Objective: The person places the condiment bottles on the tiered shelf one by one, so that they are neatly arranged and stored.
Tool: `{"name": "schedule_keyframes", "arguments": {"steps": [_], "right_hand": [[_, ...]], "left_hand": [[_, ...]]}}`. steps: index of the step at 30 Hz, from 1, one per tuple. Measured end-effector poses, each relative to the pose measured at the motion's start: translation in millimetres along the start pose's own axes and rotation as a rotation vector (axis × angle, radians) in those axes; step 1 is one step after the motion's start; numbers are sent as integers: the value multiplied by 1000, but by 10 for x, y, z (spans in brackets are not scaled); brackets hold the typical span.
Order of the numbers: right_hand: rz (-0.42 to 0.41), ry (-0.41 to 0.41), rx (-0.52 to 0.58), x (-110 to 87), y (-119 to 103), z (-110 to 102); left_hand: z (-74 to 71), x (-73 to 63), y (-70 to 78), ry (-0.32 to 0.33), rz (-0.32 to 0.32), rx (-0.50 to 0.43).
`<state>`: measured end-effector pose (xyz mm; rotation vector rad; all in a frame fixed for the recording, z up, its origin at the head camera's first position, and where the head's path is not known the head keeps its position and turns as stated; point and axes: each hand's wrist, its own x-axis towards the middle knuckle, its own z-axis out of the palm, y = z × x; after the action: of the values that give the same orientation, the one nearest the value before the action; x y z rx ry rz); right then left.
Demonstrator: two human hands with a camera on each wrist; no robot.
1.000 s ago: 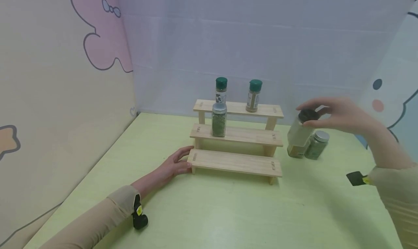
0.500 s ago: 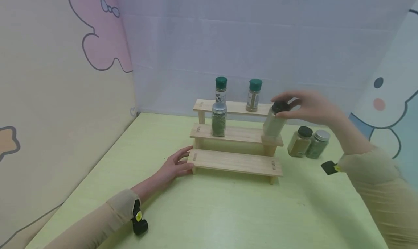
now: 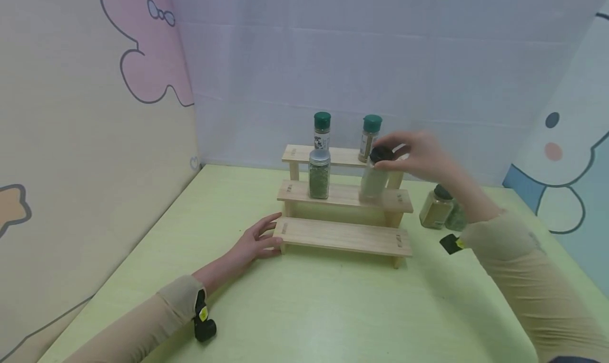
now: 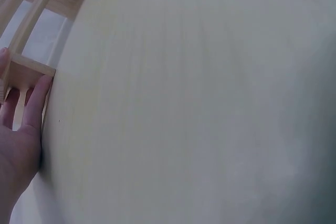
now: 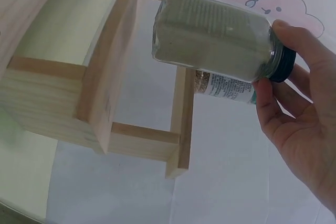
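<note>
A three-step wooden rack stands on the table. My left hand grips the left end of its lowest step, thumb at the front and fingers behind; the left wrist view shows fingertips on the end piece. With thumb and fingers, my right hand pinches the black lid of a clear spice jar filled with pale powder. This jar hangs slightly tilted over the right part of the middle step, partly covering a green-capped shaker behind. A silver-lidded jar of green herbs occupies the middle step's left part.
Another green-capped shaker is on the top step at left. Right of the rack, a black-lidded jar of tan powder and a jar of green herbs stand close together, the latter partly hidden by my right wrist. Walls rise behind and beside the table.
My right hand has carried the pale-powder jar leftward from above the two jars on the table to over the middle step. The left hand has stayed at the rack's end.
</note>
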<state>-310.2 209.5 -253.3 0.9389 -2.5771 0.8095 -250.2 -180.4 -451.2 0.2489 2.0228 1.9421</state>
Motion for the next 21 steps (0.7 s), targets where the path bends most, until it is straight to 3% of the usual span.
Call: {"name": "schedule_keyframes", "arguments": {"steps": [7,14,21], "right_hand": [[-9,2,55,16,1,151],[66,-21,88,21,-12,248],[111,17,121,8,37,356]], "left_hand": [[5,1,-8,4,8,1],[-3,5,-17,-2,13,0],[-8,11,-27,-4,18,1]]}}
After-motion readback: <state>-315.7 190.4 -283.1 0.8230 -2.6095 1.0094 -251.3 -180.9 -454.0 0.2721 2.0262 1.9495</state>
